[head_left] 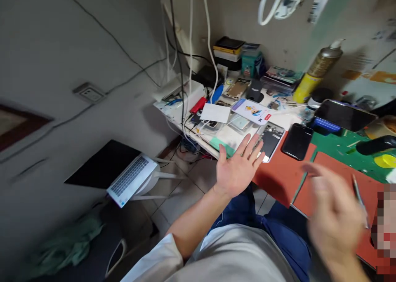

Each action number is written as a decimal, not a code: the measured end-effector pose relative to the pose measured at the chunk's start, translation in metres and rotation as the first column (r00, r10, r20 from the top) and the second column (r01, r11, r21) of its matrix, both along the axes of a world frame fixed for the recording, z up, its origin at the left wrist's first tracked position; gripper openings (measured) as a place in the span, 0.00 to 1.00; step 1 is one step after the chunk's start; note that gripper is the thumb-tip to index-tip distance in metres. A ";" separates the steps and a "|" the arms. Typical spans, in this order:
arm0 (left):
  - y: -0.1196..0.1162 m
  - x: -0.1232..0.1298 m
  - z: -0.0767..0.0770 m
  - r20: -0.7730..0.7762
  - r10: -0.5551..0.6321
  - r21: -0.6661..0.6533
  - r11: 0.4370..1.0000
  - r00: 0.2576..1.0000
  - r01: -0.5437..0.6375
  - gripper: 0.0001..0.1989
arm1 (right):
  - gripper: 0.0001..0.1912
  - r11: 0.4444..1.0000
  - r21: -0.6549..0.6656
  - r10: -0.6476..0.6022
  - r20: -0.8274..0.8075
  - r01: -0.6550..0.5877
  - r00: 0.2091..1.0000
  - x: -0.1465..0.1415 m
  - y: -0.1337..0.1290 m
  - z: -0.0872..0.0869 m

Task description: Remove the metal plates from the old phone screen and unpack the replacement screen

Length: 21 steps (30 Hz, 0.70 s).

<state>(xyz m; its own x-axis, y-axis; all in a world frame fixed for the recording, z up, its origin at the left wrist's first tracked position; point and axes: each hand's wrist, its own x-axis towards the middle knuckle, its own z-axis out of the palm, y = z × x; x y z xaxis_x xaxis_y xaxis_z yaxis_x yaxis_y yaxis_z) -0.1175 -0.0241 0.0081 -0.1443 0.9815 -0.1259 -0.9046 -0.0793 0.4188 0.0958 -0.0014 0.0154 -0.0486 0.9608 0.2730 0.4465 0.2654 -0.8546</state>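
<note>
My left hand [236, 170] is open above my lap, palm up and fingers spread, with nothing in it. Just beyond its fingertips lies an opened phone [272, 139] with its inner parts showing. A black phone [297, 142] rests on the red mat [275, 172]. To the right, my right hand [335, 212] hovers over the near edge of the mat, smeared by motion. Its fingers look bent, but whether they hold anything is unclear. A thin pen-like tool [359, 195] lies on the mat beside that hand.
On the bench stand a yellow spray can [318, 69], a propped phone [345, 113] and stacked boxes [229, 53]. White cables [208, 30] hang over the left end. An open laptop [131, 179] sits on a white stool at left. A pixelated patch covers the right edge.
</note>
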 end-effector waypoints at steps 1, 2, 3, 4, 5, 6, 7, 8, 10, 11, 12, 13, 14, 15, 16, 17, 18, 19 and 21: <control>-0.007 -0.007 0.000 -0.018 0.048 0.006 0.999 0.999 -0.048 0.44 | 0.23 0.991 -0.081 0.099 -0.070 -0.105 0.993 -0.036 -0.026 -0.008; -0.014 -0.015 -0.001 -0.039 0.105 0.011 0.994 0.994 -0.105 0.44 | 0.29 0.954 -0.206 0.183 -0.168 -0.216 0.969 -0.069 -0.050 -0.017; -0.023 -0.024 -0.002 -0.066 0.170 0.014 0.985 0.983 -0.170 0.45 | 0.37 0.904 -0.308 0.217 -0.269 -0.297 0.938 -0.099 -0.070 -0.026; -0.031 -0.033 -0.004 -0.099 0.240 0.012 0.971 0.966 -0.240 0.46 | 0.45 0.823 -0.400 0.263 -0.360 -0.403 0.895 -0.126 -0.086 -0.035; -0.040 -0.041 -0.006 -0.138 0.310 0.005 0.950 0.941 -0.312 0.47 | 0.50 0.761 -0.452 0.276 -0.425 -0.466 0.862 -0.150 -0.098 -0.043; -0.050 -0.050 -0.010 -0.178 0.379 -0.004 0.923 0.908 -0.386 0.47 | 0.53 0.717 -0.485 0.269 -0.471 -0.501 0.840 -0.171 -0.107 -0.050; -0.060 -0.059 -0.014 -0.217 0.445 -0.013 0.888 0.869 -0.459 0.46 | 0.52 0.679 -0.510 0.262 -0.503 -0.528 0.824 -0.189 -0.112 -0.056; -0.070 -0.067 -0.019 -0.254 0.507 -0.018 0.849 0.824 -0.528 0.45 | 0.49 0.647 -0.531 0.256 -0.525 -0.547 0.812 -0.206 -0.116 -0.060; -0.091 -0.083 -0.029 -0.305 0.619 -0.008 0.758 0.723 -0.652 0.42 | 0.42 0.564 -0.569 0.274 -0.555 -0.599 0.785 -0.234 -0.122 -0.066; -0.101 -0.090 -0.034 -0.316 0.667 0.004 0.712 0.674 -0.702 0.40 | 0.39 0.520 -0.580 0.296 -0.566 -0.627 0.769 -0.245 -0.126 -0.068; -0.110 -0.098 -0.040 -0.314 0.707 0.012 0.670 0.633 -0.742 0.39 | 0.37 0.486 -0.584 0.320 -0.573 -0.650 0.755 -0.253 -0.132 -0.069; -0.118 -0.107 -0.045 -0.301 0.735 0.014 0.640 0.607 -0.769 0.38 | 0.37 0.467 -0.581 0.341 -0.578 -0.667 0.742 -0.259 -0.138 -0.071; -0.124 -0.115 -0.049 -0.280 0.759 0.005 0.614 0.588 -0.789 0.37 | 0.37 0.461 -0.574 0.355 -0.579 -0.677 0.734 -0.263 -0.146 -0.073; -0.129 -0.122 -0.053 -0.261 0.771 -0.009 0.600 0.581 -0.800 0.36 | 0.39 0.461 -0.567 0.362 -0.582 -0.683 0.728 -0.266 -0.153 -0.076; -0.132 -0.129 -0.057 -0.257 0.782 -0.023 0.583 0.568 -0.812 0.36 | 0.40 0.457 -0.559 0.371 -0.587 -0.692 0.720 -0.268 -0.160 -0.079; -0.133 -0.134 -0.059 -0.267 0.791 -0.037 0.563 0.551 -0.826 0.36 | 0.41 0.454 -0.550 0.384 -0.589 -0.700 0.711 -0.269 -0.164 -0.083; -0.132 -0.136 -0.061 -0.291 0.793 -0.046 0.548 0.536 -0.835 0.36 | 0.40 0.456 -0.540 0.397 -0.588 -0.708 0.705 -0.271 -0.166 -0.086; -0.131 -0.136 -0.062 -0.319 0.793 -0.044 0.535 0.520 -0.844 0.35 | 0.38 0.463 -0.529 0.409 -0.584 -0.711 0.701 -0.273 -0.165 -0.090; -0.126 -0.127 -0.063 -0.366 0.789 -0.010 0.526 0.493 -0.850 0.32 | 0.33 0.504 -0.501 0.423 -0.567 -0.704 0.707 -0.277 -0.154 -0.093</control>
<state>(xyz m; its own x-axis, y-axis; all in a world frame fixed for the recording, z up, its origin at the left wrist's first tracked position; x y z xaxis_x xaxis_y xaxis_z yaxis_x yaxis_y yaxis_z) -0.2444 -0.1501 -0.0551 -0.9289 0.3629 -0.0745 -0.3015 -0.6236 0.7213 -0.1817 -0.1552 -0.0777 -0.6903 0.6691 -0.2753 0.0661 -0.3205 -0.9449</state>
